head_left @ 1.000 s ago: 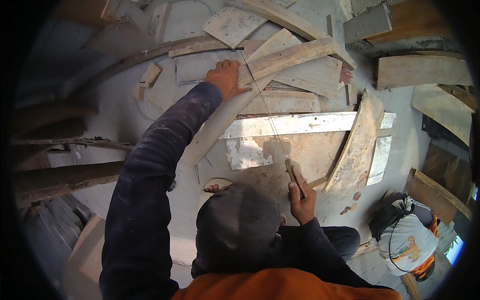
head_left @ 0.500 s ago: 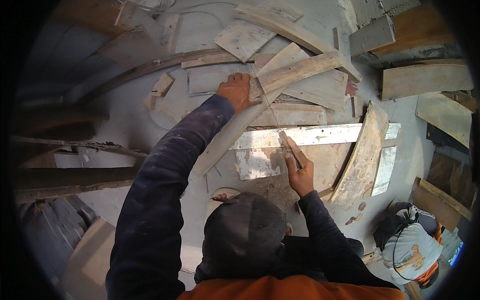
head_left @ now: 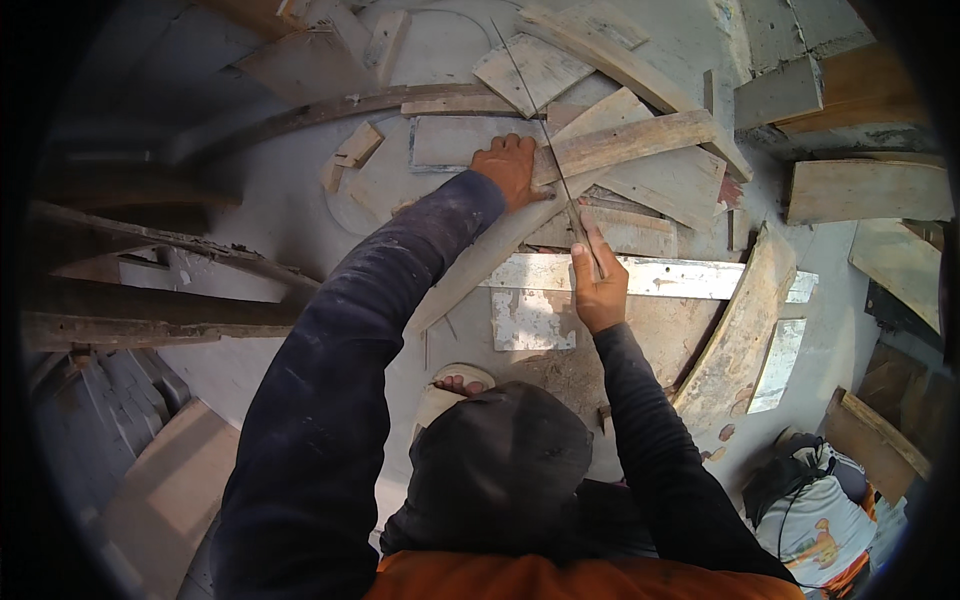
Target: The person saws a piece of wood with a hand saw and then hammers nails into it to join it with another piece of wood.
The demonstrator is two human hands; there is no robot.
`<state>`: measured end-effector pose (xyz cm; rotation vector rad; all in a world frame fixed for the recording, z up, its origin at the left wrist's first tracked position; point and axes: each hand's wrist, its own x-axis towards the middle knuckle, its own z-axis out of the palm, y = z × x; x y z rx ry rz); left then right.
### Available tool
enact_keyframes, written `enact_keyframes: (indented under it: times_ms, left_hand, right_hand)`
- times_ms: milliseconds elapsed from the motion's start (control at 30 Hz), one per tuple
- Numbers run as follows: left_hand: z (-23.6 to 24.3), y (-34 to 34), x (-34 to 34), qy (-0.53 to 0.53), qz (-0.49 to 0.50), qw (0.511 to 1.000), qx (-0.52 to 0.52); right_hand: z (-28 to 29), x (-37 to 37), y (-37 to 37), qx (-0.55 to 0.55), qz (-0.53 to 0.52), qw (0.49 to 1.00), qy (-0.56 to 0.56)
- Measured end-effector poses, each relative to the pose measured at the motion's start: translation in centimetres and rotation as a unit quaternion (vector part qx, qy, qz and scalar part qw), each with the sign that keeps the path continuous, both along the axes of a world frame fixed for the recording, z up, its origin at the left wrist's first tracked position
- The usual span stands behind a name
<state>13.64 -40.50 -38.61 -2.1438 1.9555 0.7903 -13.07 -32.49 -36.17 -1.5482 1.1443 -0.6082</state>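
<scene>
My left hand (head_left: 510, 170) grips and presses at the end of a wooden plank (head_left: 630, 135), over a longer diagonal board (head_left: 460, 275), thumb out to the right. My right hand (head_left: 600, 280) is closed round the handle of a thin, long saw blade (head_left: 525, 80), which slants up past the left hand across the plank. Under the right hand lie a white-painted strip (head_left: 680, 278) and a flaking board (head_left: 530, 320). A warped board (head_left: 730, 330) lies to their right. My sandalled foot (head_left: 460, 385) shows below.
Loose boards and offcuts cover the top, including a square piece (head_left: 530, 70). Curved panels (head_left: 865, 190) stand on the right, dark beams (head_left: 165, 320) on the left. A bundle of white, orange and black clothing (head_left: 810, 515) sits lower right. A dark rounded shape (head_left: 490, 470) fills the space between my arms.
My right hand has pushed the saw up and forward, from low on the boards to beside my left hand. My left hand stays on the plank; the view has shifted slightly.
</scene>
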Motion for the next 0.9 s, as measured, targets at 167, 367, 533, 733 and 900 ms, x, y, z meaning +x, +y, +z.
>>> enact_keyframes:
  times_ms: [167, 367, 533, 733, 900]
  left_hand:
    - [0.5, -0.4, 0.0, -0.018, -0.007, 1.0, 0.022]
    - [-0.1, -0.3, 0.0, -0.019, -0.009, 1.0, 0.008]
    - [0.3, -0.3, -0.1, -0.012, 0.004, 1.0, -0.001]
    - [-0.2, -0.5, 0.2, 0.001, 0.001, 1.0, 0.003]
    - [0.2, -0.1, 0.0, -0.01, 0.004, 1.0, -0.018]
  right_hand:
    - [1.0, -5.8, 5.6, 0.055, -0.037, 0.998, 0.015]
    - [1.7, -7.5, 6.6, 0.064, -0.002, 0.996, 0.065]
    - [-0.3, -1.1, -0.3, 0.0, -0.016, 1.0, -0.025]
    - [3.2, -10.4, 9.1, 0.107, -0.032, 0.993, 0.045]
    - [-0.6, -0.6, 0.0, 0.019, -0.015, 0.999, -0.021]
